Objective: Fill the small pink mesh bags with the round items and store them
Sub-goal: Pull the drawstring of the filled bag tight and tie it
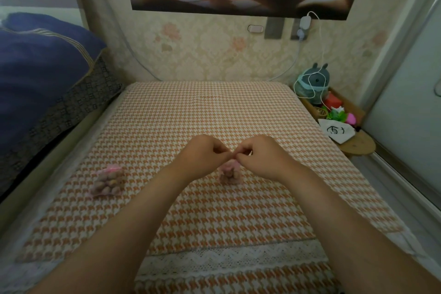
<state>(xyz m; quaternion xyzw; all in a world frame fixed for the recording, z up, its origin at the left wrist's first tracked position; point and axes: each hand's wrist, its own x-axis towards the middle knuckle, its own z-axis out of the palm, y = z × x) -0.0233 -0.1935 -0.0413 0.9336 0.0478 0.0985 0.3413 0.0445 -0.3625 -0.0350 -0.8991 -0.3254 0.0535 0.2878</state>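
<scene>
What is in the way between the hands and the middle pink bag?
Nothing visible. The left hand and right hand pinch the middle pink bag at its top. The other filled bag lies apart, to the left.

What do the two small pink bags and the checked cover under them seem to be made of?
The left bag and the middle bag: thin, see-through pink mesh, probably synthetic; the brownish round items show through it. The cover: matte woven cloth with an orange-and-white houndstooth pattern, perhaps cotton or a blend; the fibre cannot be told.
</scene>
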